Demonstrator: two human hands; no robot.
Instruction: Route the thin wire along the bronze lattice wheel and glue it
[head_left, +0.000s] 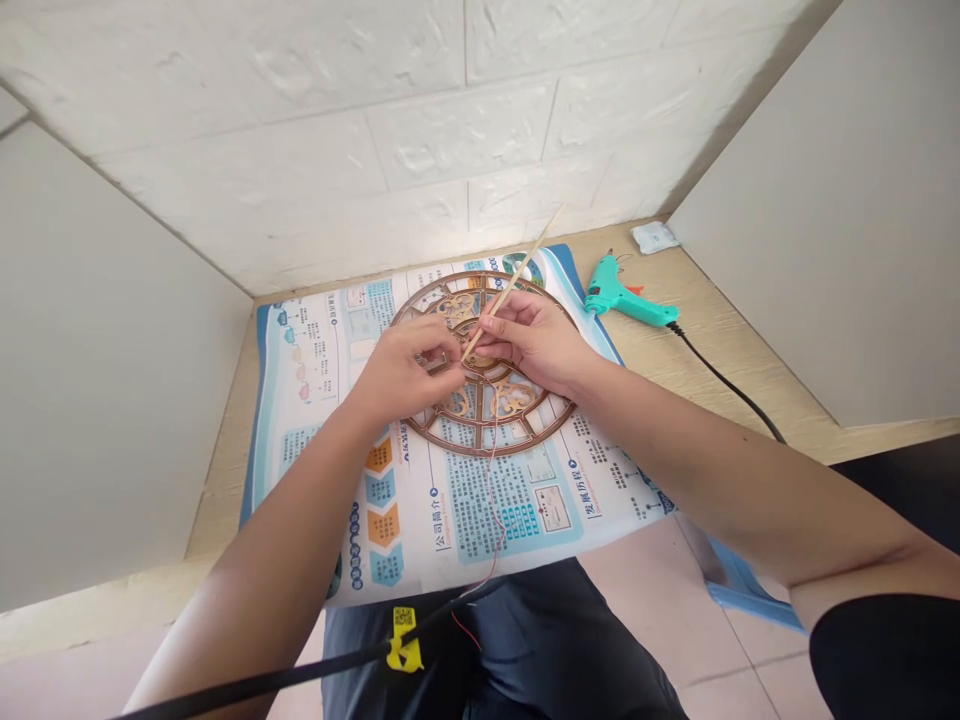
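My right hand pinches a thin wooden stick between thumb and fingers. The stick slants, its upper end rising toward the wall and its lower end near the middle of a round brown openwork disc. Close to that lower end, my left hand has its fingers curled together; what they hold, if anything, is hidden. Both hands are over the disc, which lies flat and has ornate scroll cut-outs. A thin red wire trails from the disc's centre toward my lap.
Beneath the disc a printed sheet covers much of the wooden table. A teal glue gun lies at the right, its black cord running forward. Behind it sits a small white packet. A black cable with a yellow tag crosses the front.
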